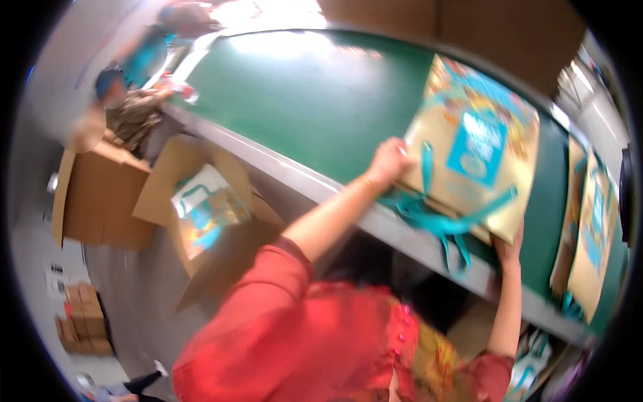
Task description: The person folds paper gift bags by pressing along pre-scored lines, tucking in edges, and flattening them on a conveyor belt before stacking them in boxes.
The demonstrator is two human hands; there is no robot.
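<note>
A gold shopping bag [442,161] with teal ribbon handles and a colourful printed panel lies tilted over the green belt. There seems to be more than one layer at its near edge, so it may be a small stack. My left hand [390,163] is closed on its left edge. At the near right corner my right hand [509,246] grips the bag from below, its fingers mostly hidden underneath. The teal handles [429,218] hang loose over the near metal edge.
The green conveyor belt [288,87] has a metal rim. More gold bags [589,234] stand on it at the right. An open carton [184,234] on the left holds a similar bag. Brown boxes [107,197] and people stand further left; a large brown carton [455,23] is beyond the belt.
</note>
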